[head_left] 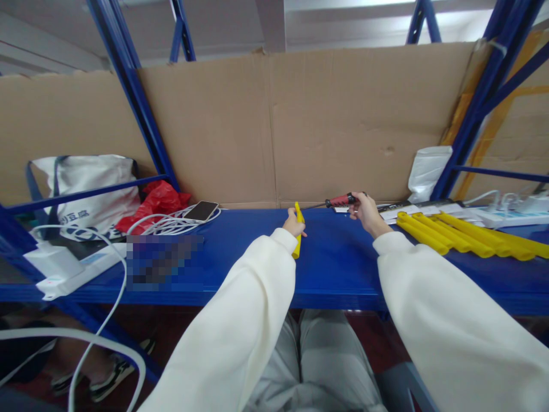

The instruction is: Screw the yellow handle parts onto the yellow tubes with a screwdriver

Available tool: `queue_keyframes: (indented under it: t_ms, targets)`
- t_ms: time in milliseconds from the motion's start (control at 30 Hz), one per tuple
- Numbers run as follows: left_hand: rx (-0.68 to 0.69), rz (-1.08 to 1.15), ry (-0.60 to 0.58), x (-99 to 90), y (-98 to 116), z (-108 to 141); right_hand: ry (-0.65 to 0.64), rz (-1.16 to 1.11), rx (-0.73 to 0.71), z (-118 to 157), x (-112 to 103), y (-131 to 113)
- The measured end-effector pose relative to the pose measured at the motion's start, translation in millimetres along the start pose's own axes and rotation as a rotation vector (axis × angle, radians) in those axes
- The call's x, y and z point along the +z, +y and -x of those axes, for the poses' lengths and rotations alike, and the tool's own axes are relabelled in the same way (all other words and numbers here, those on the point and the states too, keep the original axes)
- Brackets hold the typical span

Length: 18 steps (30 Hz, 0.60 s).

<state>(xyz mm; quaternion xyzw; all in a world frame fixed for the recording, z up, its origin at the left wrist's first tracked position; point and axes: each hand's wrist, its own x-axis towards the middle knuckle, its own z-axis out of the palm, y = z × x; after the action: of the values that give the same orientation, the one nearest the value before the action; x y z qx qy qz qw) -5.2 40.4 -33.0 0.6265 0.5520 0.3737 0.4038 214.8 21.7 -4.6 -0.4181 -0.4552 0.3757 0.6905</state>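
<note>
My left hand is closed around a yellow plastic piece, held upright over the blue shelf. In my right hand is a screwdriver with a red and black handle, gripped near the end of the handle. Its thin shaft points left, toward the upper part of the yellow piece. Whether the tip touches the piece or sits in it, I cannot tell. To the right of my right hand lie several long yellow pieces, side by side on the shelf.
The blue shelf has a cardboard wall behind it. At left are a white tote bag, a red plastic bag, a phone, white cables and a power strip. Another power strip lies at right. A person's legs show lower left.
</note>
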Motion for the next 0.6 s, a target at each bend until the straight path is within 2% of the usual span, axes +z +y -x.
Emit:
queue_keyframes:
  t_ms: [600]
  targets:
    - [0.004, -0.001, 0.001, -0.4, 0.2, 0.7, 0.020, 0.032, -0.007, -0.6, -2.4, 1.1]
